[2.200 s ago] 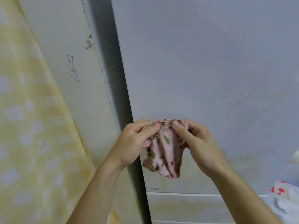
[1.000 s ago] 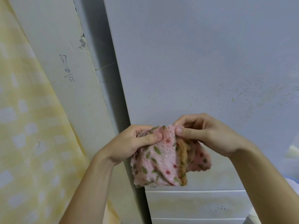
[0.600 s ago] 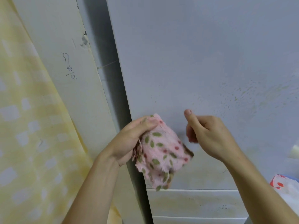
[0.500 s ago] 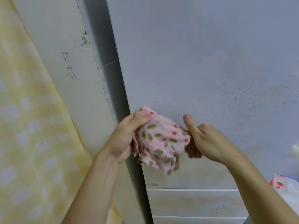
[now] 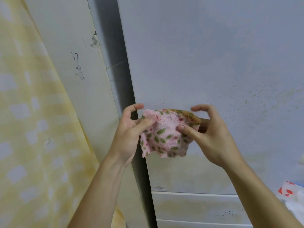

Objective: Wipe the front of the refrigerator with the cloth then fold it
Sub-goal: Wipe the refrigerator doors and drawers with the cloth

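**Fold step underway, not finished**

Head view: cloth is in the air just before the fridge door. Left hand pinches its left part w/ thumb; right hand pinches the right part. Cloth looks doubled but loose, so fold prob. half done. Door shows specks at right; wipe maybe incomplete. Wall writing: "37", "48", a line, approx. "53". Door label too small to read.
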`<control>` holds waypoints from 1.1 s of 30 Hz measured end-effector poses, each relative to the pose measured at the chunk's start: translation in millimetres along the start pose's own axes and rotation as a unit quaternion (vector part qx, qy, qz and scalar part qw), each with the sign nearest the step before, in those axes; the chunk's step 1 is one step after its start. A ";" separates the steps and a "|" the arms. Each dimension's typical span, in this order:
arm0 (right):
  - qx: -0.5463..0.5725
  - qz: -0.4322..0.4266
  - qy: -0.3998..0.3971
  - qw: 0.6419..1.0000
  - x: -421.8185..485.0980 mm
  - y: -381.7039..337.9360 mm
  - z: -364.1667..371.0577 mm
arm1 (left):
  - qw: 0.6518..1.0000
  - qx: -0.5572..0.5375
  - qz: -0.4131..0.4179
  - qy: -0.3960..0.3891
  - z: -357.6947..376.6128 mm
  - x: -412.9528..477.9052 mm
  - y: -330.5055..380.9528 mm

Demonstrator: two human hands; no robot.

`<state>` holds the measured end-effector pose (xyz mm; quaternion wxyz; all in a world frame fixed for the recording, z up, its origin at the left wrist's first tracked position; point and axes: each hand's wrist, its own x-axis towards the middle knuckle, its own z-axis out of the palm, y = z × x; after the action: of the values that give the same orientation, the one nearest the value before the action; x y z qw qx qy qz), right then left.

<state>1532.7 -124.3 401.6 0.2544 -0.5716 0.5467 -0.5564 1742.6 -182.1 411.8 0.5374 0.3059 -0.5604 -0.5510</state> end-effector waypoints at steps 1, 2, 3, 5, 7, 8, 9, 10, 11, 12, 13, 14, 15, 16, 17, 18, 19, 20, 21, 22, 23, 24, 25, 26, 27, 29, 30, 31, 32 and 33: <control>-0.003 0.000 0.005 1.000 -0.4 -0.7 -0.4 | 1.000 -0.005 0.003 -0.004 -1.4 -0.1 -0.3; -0.022 -0.003 0.010 1.000 -0.5 -1.1 -0.5 | 1.000 -0.008 0.010 -0.009 -1.3 -0.9 0.4; -0.055 -0.008 0.014 0.998 -0.3 0.1 -0.7 | 1.000 -0.004 0.020 -0.012 -1.3 -2.1 1.3; -0.105 -0.016 0.024 0.994 0.4 2.3 -1.7 | 0.999 0.013 0.042 -0.021 -1.8 -4.1 1.7; -0.086 -0.025 0.008 0.996 0.0 2.4 -3.7 | 0.998 0.026 0.051 -0.041 -1.3 -4.9 2.4; -0.058 -0.025 -0.011 0.998 0.4 2.3 -4.4 | 0.997 0.030 0.049 -0.050 -1.1 -4.7 2.9; -0.030 -0.023 -0.029 0.999 1.0 3.2 -5.5 | 0.997 0.038 0.044 -0.055 -1.3 -4.1 3.7; -0.015 -0.020 -0.033 0.999 1.1 3.0 -6.5 | 0.996 0.051 0.041 -0.056 -1.9 -3.3 4.8; -0.014 -0.024 -0.026 0.999 1.8 4.0 -7.7 | 0.995 0.074 0.043 -0.052 -2.6 -3.1 6.2; -0.022 -0.025 -0.015 0.999 2.7 4.3 -9.2 | 0.992 0.104 0.050 -0.041 -3.8 -2.1 6.5; -0.037 -0.031 -0.003 0.999 3.8 5.6 -11.8 | 0.989 0.136 0.059 -0.027 -4.7 -2.2 7.1; -0.053 -0.037 0.004 0.998 4.3 5.0 -14.8 | 0.984 0.165 0.064 -0.012 -5.9 -1.5 6.8; -0.067 -0.046 0.005 0.997 5.2 4.9 -17.7 | 0.979 0.191 0.066 0.002 -7.0 -0.6 5.9; -0.076 -0.052 -0.001 0.996 5.5 2.8 -20.0 | 0.974 0.214 0.069 0.012 -8.5 0.9 4.3; -0.077 -0.058 -0.011 0.995 6.0 1.9 -21.8 | 0.970 0.232 0.073 0.014 -10.4 2.2 3.0; -0.070 -0.058 -0.021 0.996 6.0 1.1 -22.2 | 0.966 0.245 0.079 0.012 -11.5 3.2 2.5; -0.056 -0.055 -0.034 0.996 5.3 -0.4 -21.6 | 0.965 0.247 0.085 0.004 -12.1 4.4 2.1; -0.035 -0.049 -0.046 0.997 3.9 -3.0 -19.8 | 0.967 0.239 0.083 -0.007 -11.8 5.4 1.3; -0.010 -0.044 -0.057 0.997 3.0 -2.8 -18.1 | 0.971 0.226 0.075 -0.019 -10.4 5.6 0.5; 0.021 -0.034 -0.071 0.997 2.2 -3.2 -16.1 | 0.973 0.219 0.067 -0.023 -8.2 5.8 -1.0; 0.046 -0.022 -0.081 0.995 0.9 -3.3 -14.0 | 0.972 0.222 0.069 -0.018 -5.1 5.6 -2.5; 0.071 -0.010 -0.086 0.994 -0.2 -4.5 -11.7 | 0.970 0.232 0.078 -0.005 -2.7 6.3 -4.2; 0.107 0.002 -0.081 0.991 -1.3 -5.8 -9.3 | 0.967 0.237 0.089 0.009 -0.5 6.5 -5.3; 0.153 0.023 -0.058 0.986 -2.0 -8.6 -7.4 | 0.968 0.232 0.097 0.023 0.6 7.4 -6.1; 0.203 0.036 -0.024 0.978 -1.4 -10.6 -6.9 | 0.970 0.218 0.102 0.036 0.8 8.2 -5.5; 0.263 0.036 0.067 0.962 -0.3 -16.5 -7.7 | 0.973 0.192 0.103 0.071 -2.7 11.4 -2.8; 0.260 0.015 0.114 0.959 -1.0 -20.5 -7.3 | 0.973 0.187 0.103 0.092 -6.2 14.5 -1.7; 0.242 -0.022 0.152 0.958 -2.3 -22.4 -7.5 | 0.971 0.185 0.104 0.112 -10.0 17.9 -0.5; 0.232 -0.058 0.168 0.956 -5.1 -28.1 -5.3 | 0.969 0.180 0.106 0.129 -13.2 21.2 0.8; 0.226 -0.098 0.157 0.957 -8.5 -33.6 0.0 | 0.968 0.172 0.108 0.144 -15.5 24.1 2.4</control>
<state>1546.0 -107.4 428.7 0.2325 -0.4556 0.3813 -0.7701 1752.1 -208.5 417.6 0.6083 0.4078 -0.5932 -0.3344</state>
